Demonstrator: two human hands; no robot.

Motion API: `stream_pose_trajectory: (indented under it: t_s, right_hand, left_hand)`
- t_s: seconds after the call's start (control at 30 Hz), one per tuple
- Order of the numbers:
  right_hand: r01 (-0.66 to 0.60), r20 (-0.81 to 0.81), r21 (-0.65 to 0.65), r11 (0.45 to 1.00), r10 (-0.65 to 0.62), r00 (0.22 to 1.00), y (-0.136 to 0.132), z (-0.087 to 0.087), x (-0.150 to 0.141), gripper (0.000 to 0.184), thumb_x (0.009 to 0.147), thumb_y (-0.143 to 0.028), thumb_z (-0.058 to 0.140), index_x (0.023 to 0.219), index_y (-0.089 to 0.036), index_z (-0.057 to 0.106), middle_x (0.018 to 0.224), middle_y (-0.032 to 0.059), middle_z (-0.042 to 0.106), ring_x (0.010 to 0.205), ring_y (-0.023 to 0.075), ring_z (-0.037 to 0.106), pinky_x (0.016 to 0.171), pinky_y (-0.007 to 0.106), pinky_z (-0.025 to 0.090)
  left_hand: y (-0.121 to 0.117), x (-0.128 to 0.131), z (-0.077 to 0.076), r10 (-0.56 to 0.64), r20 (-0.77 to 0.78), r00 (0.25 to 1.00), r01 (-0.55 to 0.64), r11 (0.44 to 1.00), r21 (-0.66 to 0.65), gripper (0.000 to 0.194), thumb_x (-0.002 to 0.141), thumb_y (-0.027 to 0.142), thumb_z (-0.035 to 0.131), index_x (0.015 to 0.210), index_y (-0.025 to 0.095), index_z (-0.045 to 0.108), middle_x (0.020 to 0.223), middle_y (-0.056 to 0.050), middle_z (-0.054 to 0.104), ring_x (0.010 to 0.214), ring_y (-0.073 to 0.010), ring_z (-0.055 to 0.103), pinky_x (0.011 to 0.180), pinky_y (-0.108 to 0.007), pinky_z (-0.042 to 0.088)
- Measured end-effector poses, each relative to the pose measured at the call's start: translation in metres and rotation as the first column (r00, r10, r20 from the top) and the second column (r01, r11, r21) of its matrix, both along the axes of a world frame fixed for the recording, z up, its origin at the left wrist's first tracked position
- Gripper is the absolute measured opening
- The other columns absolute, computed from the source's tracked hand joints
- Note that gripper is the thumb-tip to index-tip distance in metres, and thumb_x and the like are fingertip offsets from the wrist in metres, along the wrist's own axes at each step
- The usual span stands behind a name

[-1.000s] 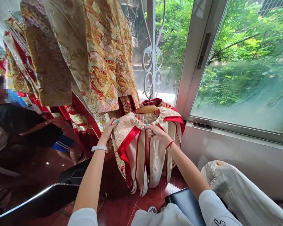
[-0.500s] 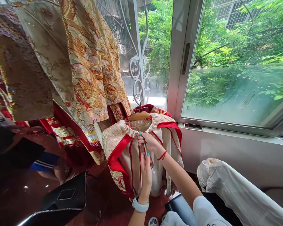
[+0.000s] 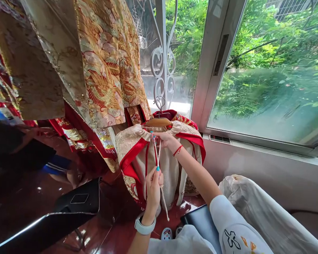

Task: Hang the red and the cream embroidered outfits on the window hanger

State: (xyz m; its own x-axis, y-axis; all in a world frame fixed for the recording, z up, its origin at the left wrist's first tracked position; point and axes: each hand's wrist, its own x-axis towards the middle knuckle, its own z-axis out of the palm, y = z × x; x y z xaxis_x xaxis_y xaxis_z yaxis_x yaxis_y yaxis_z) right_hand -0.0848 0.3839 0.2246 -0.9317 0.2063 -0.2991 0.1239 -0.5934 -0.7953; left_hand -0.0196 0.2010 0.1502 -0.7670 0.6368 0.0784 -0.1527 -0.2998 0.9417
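Gripping cream drawstrings, left hand clenched below, right hand pinching up at the red-trimmed garment

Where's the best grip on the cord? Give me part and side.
Probably its loose tail, pinched from the right: it hangs below the left hand, leaving that side open. The strands above run straight toward the right hand, leaving less room.

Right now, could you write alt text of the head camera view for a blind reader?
A person's left hand grips a pale drawstring, held straight below the gathered neckline of a cream, red-edged garment with a wooden hanger at its opening, while the right hand touches the neckline. Embroidered gold garments hang at left; a window is at right.
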Motion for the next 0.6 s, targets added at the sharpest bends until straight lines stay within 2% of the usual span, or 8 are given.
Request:
stream_pose_trajectory:
  t_s: [0.13,0.23,0.33,0.4,0.5,0.6]
  right_hand:
    - [0.037,0.035,0.073,0.997,-0.040,0.999,0.001,0.000,0.001,0.026,0.094,-0.025,0.061,0.073,-0.019,0.046,0.050,-0.0096,0.042,0.040,0.0042,0.037,0.041,0.016,0.030]
    - [-0.014,0.003,0.166,0.986,0.014,1.000,0.001,-0.004,0.006,0.030,0.097,-0.022,0.054,0.070,-0.020,0.043,0.047,-0.0119,0.031,0.038,0.0035,0.025,0.040,0.016,0.023]
    - [-0.056,-0.030,0.248,0.967,0.065,0.997,0.004,-0.009,0.010,0.033,0.099,-0.018,0.045,0.066,-0.020,0.040,0.047,-0.0117,0.026,0.039,0.0045,0.017,0.040,0.016,0.022]
    - [-0.059,-0.033,0.277,0.959,0.071,0.997,0.005,-0.012,0.011,0.032,0.099,-0.019,0.044,0.066,-0.020,0.041,0.047,-0.0107,0.028,0.039,0.0051,0.018,0.040,0.017,0.021]
    - [-0.047,-0.014,0.287,0.957,0.053,0.998,0.006,-0.015,0.010,0.028,0.096,-0.021,0.049,0.068,-0.020,0.043,0.049,-0.0093,0.034,0.040,0.0056,0.024,0.040,0.018,0.021]
    - [-0.049,-0.008,0.278,0.959,0.053,0.999,0.006,-0.016,0.010,0.026,0.094,-0.022,0.051,0.069,-0.021,0.043,0.049,-0.0091,0.036,0.041,0.0057,0.027,0.042,0.017,0.024]
  left_hand:
    - [-0.005,-0.014,0.000,-0.075,-0.029,0.997,0.074,0.996,-0.057,0.053,0.076,0.065,0.063,0.059,0.023,0.034,0.051,0.009,0.024,0.045,-0.0076,0.018,0.043,-0.024,0.019]
    - [-0.013,-0.025,-0.008,-0.163,-0.052,0.985,0.154,0.976,-0.153,0.047,0.075,0.065,0.066,0.066,0.021,0.053,0.055,0.006,0.043,0.048,-0.0085,0.036,0.047,-0.023,0.033]
    - [-0.024,-0.033,-0.024,-0.235,-0.086,0.968,0.205,0.942,-0.266,0.046,0.077,0.065,0.065,0.074,0.019,0.066,0.060,0.000,0.059,0.059,-0.0143,0.055,0.058,-0.026,0.044]
    - [-0.032,-0.036,-0.035,-0.243,-0.080,0.967,0.208,0.928,-0.309,0.048,0.076,0.066,0.065,0.078,0.018,0.070,0.065,-0.005,0.067,0.067,-0.0188,0.063,0.066,-0.029,0.049]
    - [-0.036,-0.040,-0.043,-0.236,-0.048,0.971,0.210,0.929,-0.304,0.049,0.076,0.066,0.066,0.085,0.018,0.074,0.079,-0.010,0.075,0.080,-0.0234,0.070,0.083,-0.035,0.053]
    - [-0.022,-0.047,-0.042,-0.229,-0.018,0.973,0.216,0.942,-0.256,0.049,0.077,0.064,0.067,0.095,0.019,0.075,0.089,-0.011,0.078,0.089,-0.0246,0.072,0.089,-0.037,0.053]
